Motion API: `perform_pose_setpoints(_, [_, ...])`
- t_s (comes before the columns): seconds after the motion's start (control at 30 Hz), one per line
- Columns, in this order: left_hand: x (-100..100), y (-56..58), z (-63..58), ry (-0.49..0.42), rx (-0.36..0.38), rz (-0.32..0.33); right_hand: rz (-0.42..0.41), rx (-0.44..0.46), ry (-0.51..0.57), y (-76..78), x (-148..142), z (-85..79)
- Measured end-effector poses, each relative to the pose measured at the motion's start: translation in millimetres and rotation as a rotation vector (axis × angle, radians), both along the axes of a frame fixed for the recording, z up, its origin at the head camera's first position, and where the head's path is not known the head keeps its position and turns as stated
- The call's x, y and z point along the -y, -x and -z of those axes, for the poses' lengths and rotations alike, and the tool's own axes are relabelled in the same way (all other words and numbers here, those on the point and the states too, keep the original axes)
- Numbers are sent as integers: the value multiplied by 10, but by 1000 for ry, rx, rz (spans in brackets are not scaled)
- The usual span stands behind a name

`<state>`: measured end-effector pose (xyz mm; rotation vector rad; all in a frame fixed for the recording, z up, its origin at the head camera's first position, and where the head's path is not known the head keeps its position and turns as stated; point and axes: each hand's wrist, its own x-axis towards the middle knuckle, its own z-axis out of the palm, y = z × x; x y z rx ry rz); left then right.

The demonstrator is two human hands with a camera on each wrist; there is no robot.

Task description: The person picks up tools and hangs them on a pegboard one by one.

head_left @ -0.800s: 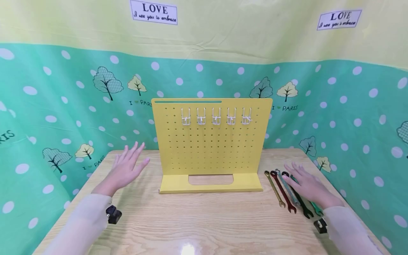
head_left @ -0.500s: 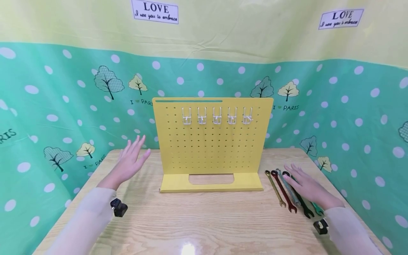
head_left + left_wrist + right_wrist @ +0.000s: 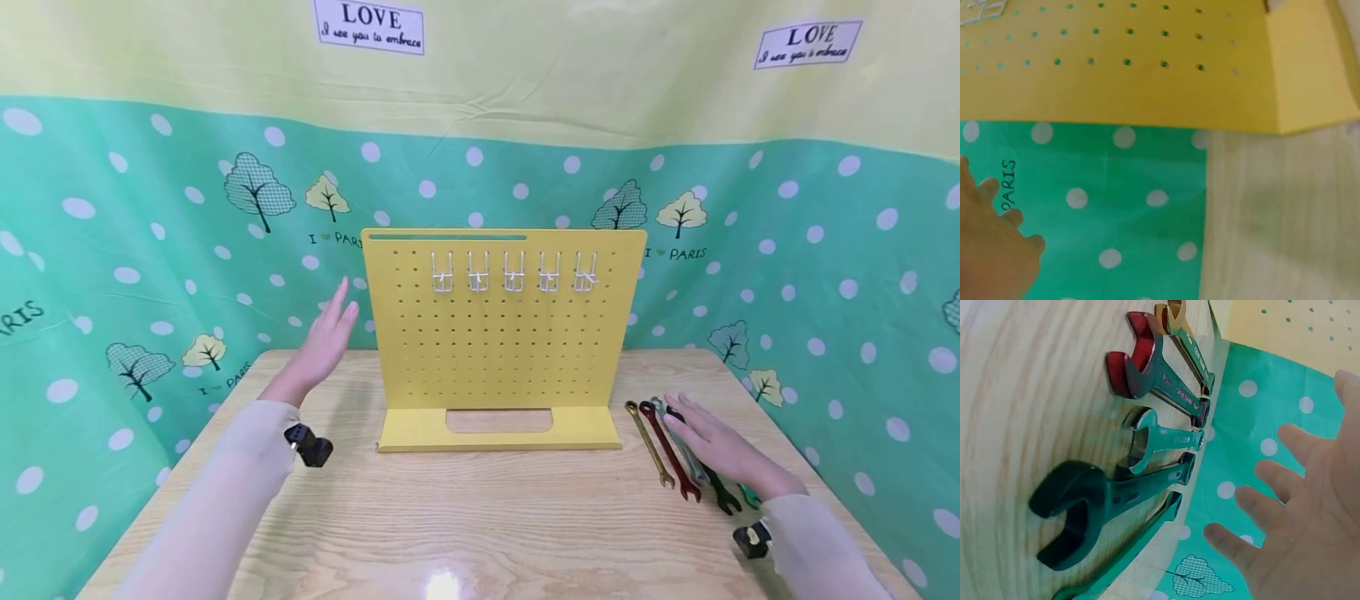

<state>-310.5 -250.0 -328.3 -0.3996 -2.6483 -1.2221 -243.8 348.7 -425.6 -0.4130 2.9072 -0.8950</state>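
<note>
Five wrenches (image 3: 1174,439) lie side by side on the tabletop (image 3: 480,517) at the lower right of the head view, their long axes slanting from upper left to lower right; the right hand (image 3: 723,442), much the nearer, hovers over the rightmost ones. Its grip is released, fingers extended (the left hand (image 3: 321,350), at left, likewise holds nothing). A yellow pegboard (image 3: 495,357) stands at centre, wire hooks (image 3: 513,276) near its top, dotted cloth (image 3: 180,283) behind.
</note>
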Motion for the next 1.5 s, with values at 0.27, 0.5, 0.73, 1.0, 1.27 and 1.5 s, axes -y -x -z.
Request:
perform_pose_setpoints(0.27, [-159, 117, -297, -170, 10, 8, -5, 18, 33, -14, 6, 33])
perform_pose_setpoints(0.5, [-363, 10, -658, -294, 17, -30, -5, 16, 47, -34, 50, 40])
perform_pose_setpoints(0.73, [-443, 200, -690, -384, -78, -101, 4, -7, 46, -54, 58, 55])
perform_pose_setpoints(1.0, [-512, 372, -660, -437, -221, -160, 23, -35, 39, -26, 72, 99])
perform_pose_setpoints(1.27, [-552, 391, -683, -507, -224, -214, 37, -59, 43, -8, 69, 125])
perform_pose_setpoints(1.5, [-552, 383, -691, -584, -193, -224, 54, -21, 46, 35, 71, 139])
